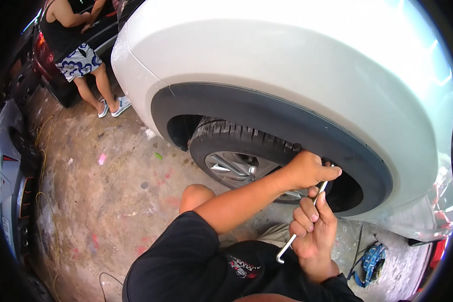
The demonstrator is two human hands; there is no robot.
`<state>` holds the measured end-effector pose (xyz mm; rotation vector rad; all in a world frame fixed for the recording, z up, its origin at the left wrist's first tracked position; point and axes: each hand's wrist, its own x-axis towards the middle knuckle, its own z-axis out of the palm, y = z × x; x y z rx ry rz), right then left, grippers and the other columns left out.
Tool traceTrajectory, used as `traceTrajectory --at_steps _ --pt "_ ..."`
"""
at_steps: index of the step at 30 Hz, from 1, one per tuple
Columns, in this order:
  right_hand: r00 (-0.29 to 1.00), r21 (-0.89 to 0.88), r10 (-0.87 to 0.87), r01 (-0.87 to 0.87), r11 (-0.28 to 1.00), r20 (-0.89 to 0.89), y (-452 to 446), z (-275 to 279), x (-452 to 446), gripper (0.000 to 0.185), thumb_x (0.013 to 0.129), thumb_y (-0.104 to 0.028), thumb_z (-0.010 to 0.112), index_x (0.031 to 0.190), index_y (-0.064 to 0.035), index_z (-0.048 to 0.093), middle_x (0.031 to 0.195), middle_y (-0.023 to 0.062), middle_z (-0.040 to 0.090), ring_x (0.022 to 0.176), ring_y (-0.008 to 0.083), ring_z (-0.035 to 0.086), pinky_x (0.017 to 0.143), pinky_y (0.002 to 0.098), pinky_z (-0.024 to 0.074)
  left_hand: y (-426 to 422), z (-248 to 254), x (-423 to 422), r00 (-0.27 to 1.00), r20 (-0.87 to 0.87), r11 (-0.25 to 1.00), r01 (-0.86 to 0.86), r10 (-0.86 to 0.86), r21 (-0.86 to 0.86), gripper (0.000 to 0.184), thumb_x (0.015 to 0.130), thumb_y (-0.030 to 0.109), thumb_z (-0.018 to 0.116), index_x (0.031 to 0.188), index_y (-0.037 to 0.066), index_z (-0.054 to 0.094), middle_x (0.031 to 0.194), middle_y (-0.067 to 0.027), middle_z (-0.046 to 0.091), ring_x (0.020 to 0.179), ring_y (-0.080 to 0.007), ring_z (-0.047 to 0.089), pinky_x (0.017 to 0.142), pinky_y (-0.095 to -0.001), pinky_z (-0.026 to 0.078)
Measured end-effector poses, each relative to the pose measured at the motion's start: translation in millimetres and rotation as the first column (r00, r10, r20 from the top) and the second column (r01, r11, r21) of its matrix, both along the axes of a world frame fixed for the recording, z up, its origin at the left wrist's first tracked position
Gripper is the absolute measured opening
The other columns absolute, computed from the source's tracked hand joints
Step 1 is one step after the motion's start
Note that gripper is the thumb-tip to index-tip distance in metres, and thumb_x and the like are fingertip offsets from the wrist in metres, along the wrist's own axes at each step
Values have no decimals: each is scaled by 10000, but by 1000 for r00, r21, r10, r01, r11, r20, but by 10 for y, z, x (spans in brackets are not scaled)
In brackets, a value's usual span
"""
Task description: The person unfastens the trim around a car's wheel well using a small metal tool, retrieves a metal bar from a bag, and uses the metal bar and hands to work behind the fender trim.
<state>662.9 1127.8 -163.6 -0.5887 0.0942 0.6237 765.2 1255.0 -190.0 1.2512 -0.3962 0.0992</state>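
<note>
A thin metal rod (pixel 287 246) with a hooked lower end slants up toward the dark wheel-arch trim (pixel 267 103) of a white car. My right hand (pixel 314 229) is closed around its middle, below the trim. Higher up, my left hand (pixel 307 171) reaches into the wheel arch above the tire (pixel 241 138), its thumb pressed along the rod's upper part. The left fingertips are partly hidden, and so is the rod's far end. Beneath my left forearm shows the silver alloy wheel (pixel 236 166).
The white fender (pixel 297 55) curves over the arch. A person (pixel 80 55) in patterned shorts stands at a dark car, upper left. A grey car (pixel 7 176) is at far left. Yellow cord (pixel 44 156) runs along the stained floor. A blue bag-like item (pixel 373 261) lies lower right.
</note>
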Motion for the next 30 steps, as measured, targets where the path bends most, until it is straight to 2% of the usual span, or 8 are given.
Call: traceTrajectory --at_steps 6,9,11,16,19,21,22,30 --pt "964 -134 -56 94 987 261 -143 -512 230 290 1084 -367 537 1099 -80 576 656 -29 396 501 75 299 452 250 233 -33 -116 42 990 111 993 -95 87 69 271 853 145 817 1067 32 694 908 17 630 826 -89 541 720 -272 483" --pt "908 -203 -45 141 969 416 -212 -715 470 326 1077 -398 544 1048 -73 554 622 -32 363 482 73 278 447 253 214 48 -128 -2 973 -178 989 148 -145 7 245 905 188 797 1055 36 679 888 10 611 801 -97 553 722 -280 494" --pt "865 -177 -26 132 975 501 -235 -783 590 336 1086 -391 524 1016 -63 530 623 -27 363 480 72 275 442 251 210 -11 -313 134 952 306 990 -61 18 131 189 938 191 713 952 22 630 788 -15 584 735 -142 558 697 -335 495" --pt "827 -69 38 1 998 561 -310 -1003 848 338 1101 -389 489 1026 -62 531 630 -21 373 484 81 295 453 249 240 -10 -299 145 955 290 965 -124 54 229 219 946 215 701 1032 15 674 805 -70 642 730 -197 583 724 -346 505" --pt "767 -193 15 142 971 642 -324 -1028 1005 331 1111 -387 464 1032 -79 554 649 -21 415 533 80 350 499 253 293 -4 -221 124 974 220 980 -96 56 172 247 941 213 703 1092 17 695 835 -100 662 740 -227 615 739 -360 519" --pt "618 -463 71 504 730 783 -496 -1059 1074 376 1111 -398 467 1092 -48 602 719 -27 484 622 73 398 583 255 332 -22 -175 84 997 83 962 -23 1 271 273 976 182 700 1191 13 692 931 -88 708 866 -176 693 755 -343 555" --pt "591 -515 133 545 662 796 -625 -1031 1082 407 1106 -404 486 1148 -25 627 776 -34 512 676 66 400 617 249 326 -119 -312 160 966 246 953 -140 73 268 263 963 162 708 1180 13 701 973 -102 727 872 -197 715 749 -361 569" --pt "739 -294 -62 341 893 671 -438 -1146 943 329 1083 -411 532 1059 -86 579 701 -45 433 615 75 391 564 266 311 -125 -262 167 949 306 948 -162 73 274 265 953 183 724 1162 19 718 974 -128 747 865 -224 714 766 -360 568"
